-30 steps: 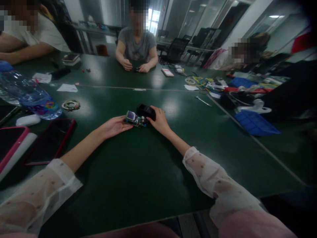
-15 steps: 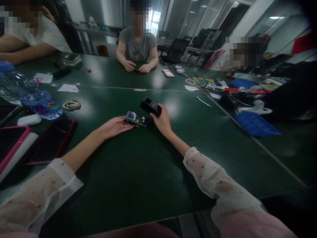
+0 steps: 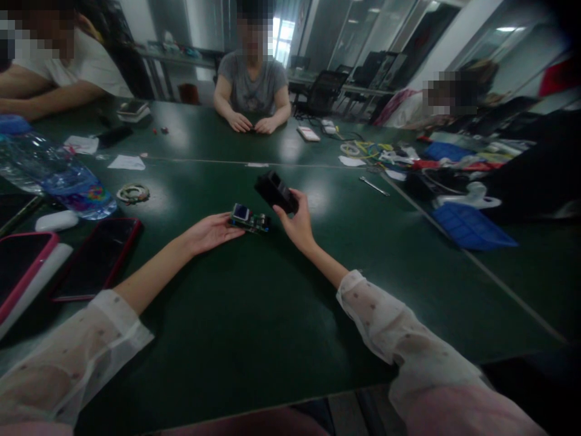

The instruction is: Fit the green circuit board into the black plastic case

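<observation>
A green circuit board [image 3: 256,222] with a small square screen at its left end is held between the thumb and fingers of my left hand [image 3: 211,234]. My right hand [image 3: 297,219] grips a black plastic case [image 3: 276,191] by its lower right end. The case is tilted, with an opening in its upper side. It is held just above and to the right of the board, and the two are apart. Both hands are over the dark green table [image 3: 254,327].
On the left are a water bottle [image 3: 77,184], a red-edged phone [image 3: 100,257], a white earbud case [image 3: 57,220] and a cable coil [image 3: 133,194]. A wrench [image 3: 374,186], a blue tray [image 3: 472,225] and tangled cables [image 3: 363,149] lie right. A person [image 3: 252,85] sits opposite.
My right hand has turned the black case, so it is tilted more steeply and its opening shows more. The left hand and the circuit board have stayed nearly still.
</observation>
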Action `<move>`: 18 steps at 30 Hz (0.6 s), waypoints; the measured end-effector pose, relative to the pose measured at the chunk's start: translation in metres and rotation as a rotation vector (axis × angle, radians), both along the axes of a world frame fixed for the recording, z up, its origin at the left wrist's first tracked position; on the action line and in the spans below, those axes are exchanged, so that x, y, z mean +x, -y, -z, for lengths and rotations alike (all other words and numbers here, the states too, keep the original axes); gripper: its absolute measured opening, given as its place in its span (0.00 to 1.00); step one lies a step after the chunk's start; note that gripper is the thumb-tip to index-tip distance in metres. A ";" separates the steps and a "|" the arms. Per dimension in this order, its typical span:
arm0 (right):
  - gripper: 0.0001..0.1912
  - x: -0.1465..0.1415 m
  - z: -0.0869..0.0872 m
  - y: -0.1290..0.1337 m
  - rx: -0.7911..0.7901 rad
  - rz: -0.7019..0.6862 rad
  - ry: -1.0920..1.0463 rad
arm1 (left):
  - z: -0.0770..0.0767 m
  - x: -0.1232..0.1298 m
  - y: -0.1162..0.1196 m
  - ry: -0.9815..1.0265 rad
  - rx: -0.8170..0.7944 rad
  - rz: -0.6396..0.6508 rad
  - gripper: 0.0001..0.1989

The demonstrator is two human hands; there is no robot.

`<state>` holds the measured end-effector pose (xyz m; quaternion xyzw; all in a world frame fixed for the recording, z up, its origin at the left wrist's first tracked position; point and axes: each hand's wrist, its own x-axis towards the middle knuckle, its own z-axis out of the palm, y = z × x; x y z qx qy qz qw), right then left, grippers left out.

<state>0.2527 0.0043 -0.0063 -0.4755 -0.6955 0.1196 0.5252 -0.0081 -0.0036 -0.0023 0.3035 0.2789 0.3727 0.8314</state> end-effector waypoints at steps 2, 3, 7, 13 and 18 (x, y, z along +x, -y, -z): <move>0.29 -0.005 -0.004 0.005 -0.002 -0.051 0.000 | 0.000 0.000 0.000 0.002 0.010 -0.001 0.15; 0.29 -0.008 -0.007 0.007 -0.005 -0.072 0.007 | 0.000 0.000 0.000 0.004 0.016 -0.003 0.15; 0.29 -0.016 -0.013 0.015 -0.025 -0.179 0.086 | 0.003 -0.001 -0.002 0.007 0.025 0.002 0.15; 0.28 -0.016 -0.013 0.019 -0.013 -0.272 0.203 | 0.006 -0.002 -0.003 0.023 0.011 -0.008 0.14; 0.27 -0.014 -0.014 0.019 -0.036 -0.287 0.222 | 0.004 -0.002 -0.002 0.018 0.011 -0.023 0.16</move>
